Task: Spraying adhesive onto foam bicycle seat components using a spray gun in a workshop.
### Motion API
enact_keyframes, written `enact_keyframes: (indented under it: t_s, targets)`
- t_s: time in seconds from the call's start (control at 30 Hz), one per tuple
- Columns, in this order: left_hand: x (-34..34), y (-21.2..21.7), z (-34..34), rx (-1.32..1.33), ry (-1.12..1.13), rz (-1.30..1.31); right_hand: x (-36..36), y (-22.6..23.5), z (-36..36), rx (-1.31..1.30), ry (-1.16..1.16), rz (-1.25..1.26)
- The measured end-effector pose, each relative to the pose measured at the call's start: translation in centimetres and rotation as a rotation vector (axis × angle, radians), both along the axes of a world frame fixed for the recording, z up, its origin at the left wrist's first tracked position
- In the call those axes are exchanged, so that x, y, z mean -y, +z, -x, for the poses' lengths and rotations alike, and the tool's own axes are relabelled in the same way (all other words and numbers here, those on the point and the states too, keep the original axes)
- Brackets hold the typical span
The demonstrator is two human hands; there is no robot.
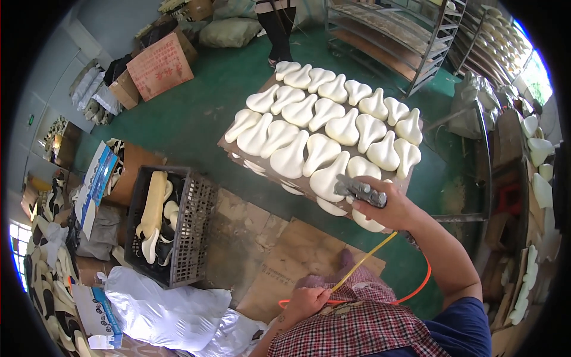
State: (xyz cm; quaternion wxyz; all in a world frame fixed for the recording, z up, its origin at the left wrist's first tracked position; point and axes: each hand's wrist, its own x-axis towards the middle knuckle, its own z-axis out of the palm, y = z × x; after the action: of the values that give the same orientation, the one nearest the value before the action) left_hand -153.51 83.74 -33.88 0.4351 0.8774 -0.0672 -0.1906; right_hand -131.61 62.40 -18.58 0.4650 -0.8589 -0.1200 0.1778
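Lap: a checked cloth lay across the person's lap, nearest of all.
Left hand: the left hand rested on that cloth, fingers curled shut around an orange hose.
Right hand: the right hand was closed around a grey metal air tool, held at the near edge of the tabletop.
Saddles: cream foam saddles lay in rows across the tabletop.
Crate: a dark plastic crate stood on the floor to the left.
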Motion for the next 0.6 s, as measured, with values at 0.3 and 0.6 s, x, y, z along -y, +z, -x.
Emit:
enact_keyframes:
  t_s: [0.3, 0.6]
  targets:
    - [6.7, 0.3, -3.2, -0.055, -0.029, -0.039, 12.6, -1.6, -8.1, 0.150, -0.393, -0.115]
    - [11.4, 0.4, -4.9, -0.051, -0.038, -0.021, 17.4, -1.0, -8.3, 0.082, -0.367, -0.128]
